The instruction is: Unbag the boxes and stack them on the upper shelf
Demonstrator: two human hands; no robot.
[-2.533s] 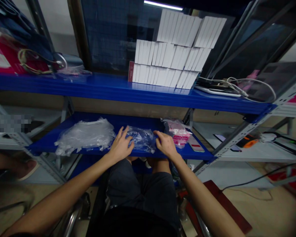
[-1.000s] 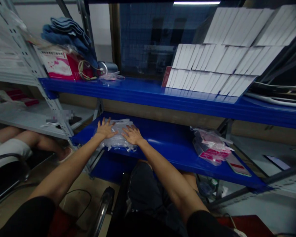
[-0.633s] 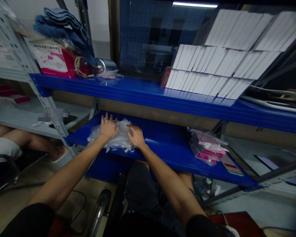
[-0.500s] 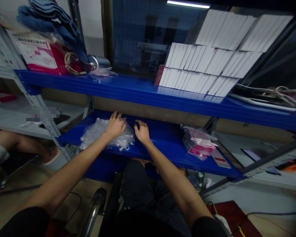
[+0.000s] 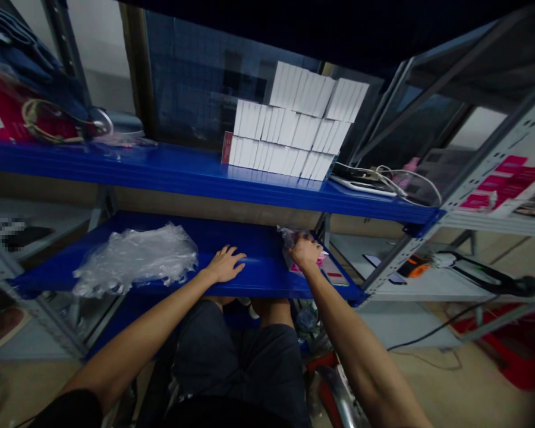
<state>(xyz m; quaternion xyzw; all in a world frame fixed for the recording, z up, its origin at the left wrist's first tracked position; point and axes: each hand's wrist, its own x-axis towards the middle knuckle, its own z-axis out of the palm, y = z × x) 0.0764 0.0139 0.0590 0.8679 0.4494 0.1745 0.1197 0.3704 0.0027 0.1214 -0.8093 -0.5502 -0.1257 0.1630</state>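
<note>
My left hand (image 5: 225, 264) rests on the blue lower shelf (image 5: 254, 268), fingers spread and nothing in them. To its left, apart from it, lies a flat heap of clear plastic bags (image 5: 138, 257). At the shelf's right end, my right hand (image 5: 307, 251) has its fingers curled over a pink-and-white box in a clear plastic bag (image 5: 296, 267). The hand covers most of that box. Close to its right is a flat phone-like object (image 5: 336, 278) with a red patch.
On the blue upper shelf (image 5: 169, 172) stand stacked rows of white boxes (image 5: 289, 134). Right of them lie white cables (image 5: 386, 172) and a tablet-like object. Metal uprights (image 5: 396, 261) flank the lower shelf. A black-and-orange tool (image 5: 417, 266) lies on the grey shelf at right.
The view has swung right. My left hand has left the plastic bags for the bare shelf. My right hand has moved right, onto the bagged box.
</note>
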